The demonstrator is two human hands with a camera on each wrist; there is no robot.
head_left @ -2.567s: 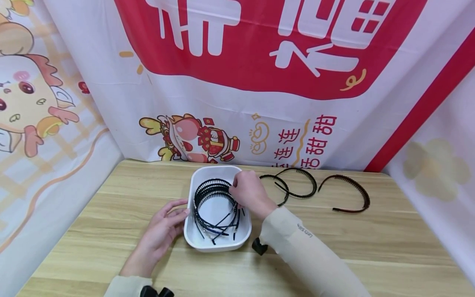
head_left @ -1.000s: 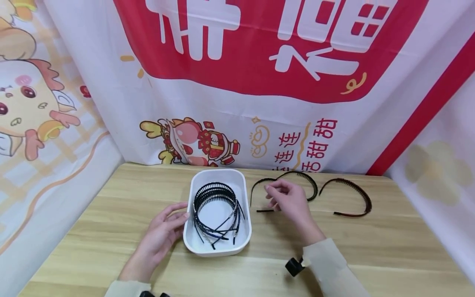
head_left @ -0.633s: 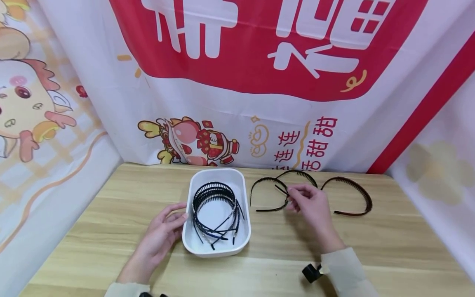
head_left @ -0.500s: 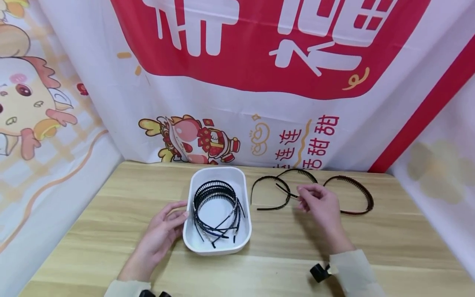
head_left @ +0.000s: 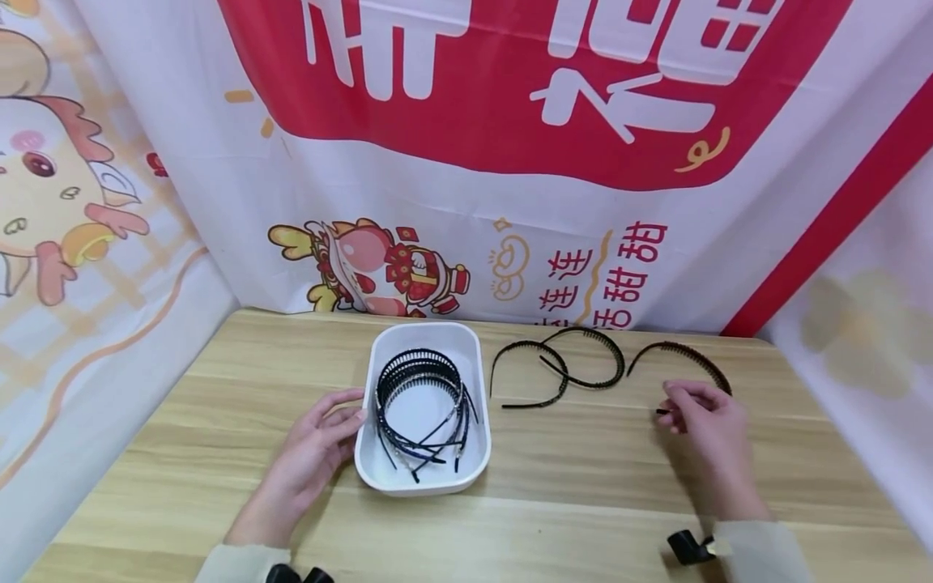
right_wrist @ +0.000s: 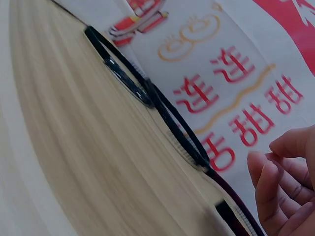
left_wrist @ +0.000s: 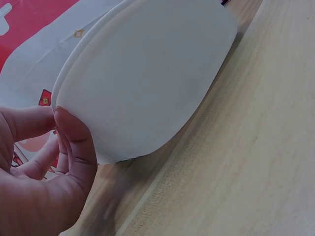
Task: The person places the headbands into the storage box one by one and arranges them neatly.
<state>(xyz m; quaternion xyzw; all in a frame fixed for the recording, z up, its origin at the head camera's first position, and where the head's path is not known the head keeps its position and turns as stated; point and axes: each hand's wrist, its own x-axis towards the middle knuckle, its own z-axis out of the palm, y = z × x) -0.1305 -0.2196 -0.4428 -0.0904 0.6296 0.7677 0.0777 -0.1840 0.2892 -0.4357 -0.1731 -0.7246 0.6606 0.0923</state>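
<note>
In the head view, my left hand [head_left: 309,453] pinches the left rim of a white plastic bin [head_left: 423,488]; the left wrist view shows thumb and fingers meeting at its edge. Inside lies a nested stack of black toothed headbands [head_left: 420,356], their ends crossing near the front. My right hand [head_left: 707,433] is over the rightmost headband [head_left: 681,348], hiding part of its curve, with one dark tip showing beside the fingers. In the right wrist view, the fingertips [right_wrist: 258,164] are loosely bent, apart from the dark reddish headband [right_wrist: 226,189], with nothing between them.
Two black headbands overlap on the wooden table [head_left: 568,470] right of the bin: a nearer one [head_left: 521,343] and a farther one [head_left: 619,356]. A printed cloth [head_left: 496,219] hangs along the table's back edge, with more cloth at both sides.
My right hand has moved right, from the bin past the two overlapping headbands to the rightmost one. My left hand has stayed at the bin's rim.
</note>
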